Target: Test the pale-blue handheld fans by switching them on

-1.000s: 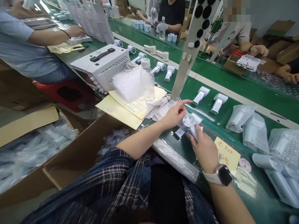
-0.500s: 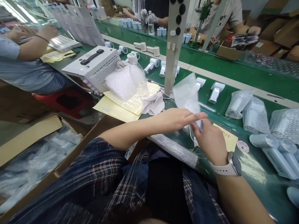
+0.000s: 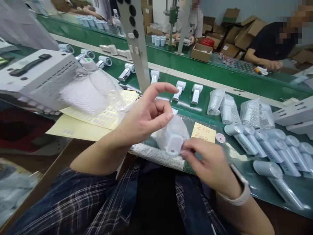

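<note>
While the right hand [image 3: 207, 163] pinches the side of a cloudy bag [image 3: 173, 130] between finger and thumb, the left hand [image 3: 151, 114] hangs just above it, its fingers bent and holding nothing that I can see. The bag is over the near edge of the shiny green table [image 3: 256, 189], and a pale blue thing [image 3: 175, 145] shows through its low end. A roll of bubble wrap [image 3: 156, 156] lies along that edge. Just right of the bag is a yellow note [image 3: 203, 131] with red writing, next to a round pink sticker [image 3: 220, 137]. Farther right, blue fans [image 3: 266, 143] lie close together, with bubble-wrapped packs [image 3: 228, 109] behind them. Small shiny fans [image 3: 179, 90] lie spread out on the green strip past the hands. On the left are yellow sticker sheets [image 3: 73, 125], a clear bottle [image 3: 101, 81] and a white box [image 3: 51, 83] with a black handle. A tall post [image 3: 137, 45] stands in the middle. Across the way, blue cups [image 3: 158, 40] stand together, a person in a dark shirt [image 3: 266, 45] works, and brown boxes [image 3: 244, 32] are piled up behind.
</note>
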Demonstrator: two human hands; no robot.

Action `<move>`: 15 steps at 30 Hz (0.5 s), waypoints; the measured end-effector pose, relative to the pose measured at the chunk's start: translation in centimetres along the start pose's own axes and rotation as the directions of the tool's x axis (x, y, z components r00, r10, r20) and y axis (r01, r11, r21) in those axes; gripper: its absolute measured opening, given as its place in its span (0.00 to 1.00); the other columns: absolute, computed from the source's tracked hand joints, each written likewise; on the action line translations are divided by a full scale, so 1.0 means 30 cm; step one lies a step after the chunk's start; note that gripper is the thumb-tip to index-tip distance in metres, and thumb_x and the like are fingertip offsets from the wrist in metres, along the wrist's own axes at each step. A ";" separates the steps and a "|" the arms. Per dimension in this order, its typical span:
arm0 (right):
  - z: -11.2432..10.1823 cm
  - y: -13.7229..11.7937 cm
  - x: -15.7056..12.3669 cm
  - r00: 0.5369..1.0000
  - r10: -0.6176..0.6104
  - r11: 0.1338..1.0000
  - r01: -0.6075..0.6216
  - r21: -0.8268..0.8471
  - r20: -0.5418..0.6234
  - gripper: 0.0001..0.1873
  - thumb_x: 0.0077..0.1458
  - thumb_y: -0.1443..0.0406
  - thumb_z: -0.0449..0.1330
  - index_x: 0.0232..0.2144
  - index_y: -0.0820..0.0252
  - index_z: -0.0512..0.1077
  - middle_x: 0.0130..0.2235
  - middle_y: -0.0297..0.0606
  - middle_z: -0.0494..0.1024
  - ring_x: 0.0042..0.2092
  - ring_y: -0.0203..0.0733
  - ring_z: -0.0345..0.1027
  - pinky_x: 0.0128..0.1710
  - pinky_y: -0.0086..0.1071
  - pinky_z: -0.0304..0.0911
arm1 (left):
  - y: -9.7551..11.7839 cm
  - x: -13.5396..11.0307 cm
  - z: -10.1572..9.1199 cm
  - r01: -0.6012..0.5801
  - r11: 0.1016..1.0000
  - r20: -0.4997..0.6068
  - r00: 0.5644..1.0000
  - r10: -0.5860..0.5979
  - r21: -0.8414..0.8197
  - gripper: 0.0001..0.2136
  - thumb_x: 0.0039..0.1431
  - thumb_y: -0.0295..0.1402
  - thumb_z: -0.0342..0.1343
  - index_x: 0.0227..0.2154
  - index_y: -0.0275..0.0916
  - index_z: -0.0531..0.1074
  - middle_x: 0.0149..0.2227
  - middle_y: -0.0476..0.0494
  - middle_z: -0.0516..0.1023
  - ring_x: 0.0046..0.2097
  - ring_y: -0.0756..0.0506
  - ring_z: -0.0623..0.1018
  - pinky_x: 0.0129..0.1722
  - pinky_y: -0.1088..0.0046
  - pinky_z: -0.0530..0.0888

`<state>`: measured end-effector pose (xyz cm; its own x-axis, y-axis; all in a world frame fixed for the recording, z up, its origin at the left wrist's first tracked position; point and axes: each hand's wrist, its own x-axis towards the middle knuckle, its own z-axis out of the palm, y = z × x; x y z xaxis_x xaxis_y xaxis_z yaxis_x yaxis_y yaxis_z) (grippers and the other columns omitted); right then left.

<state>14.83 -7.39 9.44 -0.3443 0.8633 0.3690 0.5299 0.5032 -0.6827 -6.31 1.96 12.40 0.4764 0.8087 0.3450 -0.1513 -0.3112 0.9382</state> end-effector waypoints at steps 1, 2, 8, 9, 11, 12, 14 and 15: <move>-0.025 -0.003 0.010 0.998 -0.033 0.999 0.031 -0.024 -0.059 0.10 0.69 0.67 0.59 0.32 0.57 0.75 0.28 0.34 0.80 0.29 0.37 0.74 0.32 0.30 0.68 | -0.008 0.005 0.003 0.006 1.000 0.001 1.000 -0.006 -0.009 0.20 0.64 0.35 0.66 0.56 0.46 0.67 0.26 0.56 0.69 0.23 0.54 0.67 0.22 0.77 0.64; -0.053 0.000 0.022 0.993 -0.039 0.999 0.035 -0.034 -0.112 0.12 0.69 0.68 0.59 0.30 0.56 0.74 0.28 0.32 0.79 0.29 0.35 0.73 0.32 0.29 0.68 | -0.018 0.011 0.004 0.008 1.000 0.002 1.000 -0.008 -0.016 0.20 0.64 0.35 0.66 0.55 0.46 0.67 0.26 0.56 0.69 0.23 0.54 0.67 0.21 0.77 0.64; -0.288 0.117 0.193 0.929 0.226 0.972 -0.233 0.012 -0.293 0.06 0.61 0.68 0.64 0.30 0.59 0.74 0.24 0.33 0.78 0.25 0.36 0.73 0.26 0.31 0.65 | -0.083 0.046 -0.014 -0.059 0.998 0.090 0.994 0.060 -0.019 0.17 0.70 0.40 0.60 0.56 0.45 0.63 0.29 0.54 0.72 0.26 0.53 0.71 0.25 0.77 0.68; -0.339 0.150 0.235 0.907 0.244 0.962 -0.272 -0.036 -0.343 0.07 0.60 0.68 0.64 0.29 0.60 0.74 0.24 0.34 0.78 0.25 0.36 0.73 0.27 0.31 0.64 | -0.091 0.048 -0.020 -0.062 0.998 0.114 0.992 0.061 0.006 0.16 0.71 0.41 0.59 0.56 0.44 0.63 0.30 0.53 0.72 0.28 0.52 0.72 0.26 0.77 0.69; -0.431 0.230 0.313 0.854 0.192 0.913 -0.336 -0.231 -0.483 0.10 0.63 0.67 0.63 0.28 0.63 0.74 0.25 0.37 0.78 0.27 0.36 0.72 0.32 0.34 0.64 | -0.103 0.044 -0.035 -0.042 0.994 0.158 0.987 0.025 0.102 0.15 0.71 0.40 0.58 0.55 0.43 0.65 0.34 0.50 0.73 0.33 0.51 0.74 0.31 0.76 0.72; -0.466 0.277 0.345 0.843 0.151 0.845 -0.381 -0.375 -0.516 0.13 0.66 0.65 0.61 0.29 0.64 0.76 0.27 0.40 0.78 0.30 0.36 0.71 0.34 0.36 0.63 | -0.108 0.040 -0.044 -0.019 0.986 0.176 0.984 -0.011 0.167 0.14 0.70 0.39 0.58 0.54 0.42 0.67 0.36 0.49 0.74 0.36 0.51 0.75 0.34 0.75 0.73; -0.494 0.386 0.384 0.877 0.152 0.604 -0.448 -0.659 -0.457 0.19 0.72 0.60 0.56 0.33 0.68 0.78 0.33 0.48 0.80 0.36 0.39 0.72 0.39 0.39 0.61 | -0.120 0.030 -0.063 0.034 0.956 0.206 0.974 -0.098 0.293 0.14 0.69 0.38 0.58 0.54 0.42 0.69 0.41 0.47 0.75 0.41 0.49 0.76 0.40 0.71 0.75; -0.484 0.446 0.389 0.895 0.225 0.465 -0.446 -0.765 -0.385 0.21 0.73 0.59 0.55 0.35 0.69 0.78 0.37 0.52 0.81 0.41 0.42 0.73 0.42 0.39 0.60 | -0.130 0.028 -0.074 0.056 0.939 0.220 0.966 -0.137 0.341 0.14 0.69 0.39 0.58 0.53 0.42 0.70 0.43 0.46 0.76 0.43 0.48 0.76 0.42 0.70 0.75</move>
<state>29.16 10.00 13.77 0.1092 0.9010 0.4198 0.9927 -0.1206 0.0007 -7.24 4.96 9.08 0.6714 0.7139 0.1990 0.1795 -0.4171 0.8909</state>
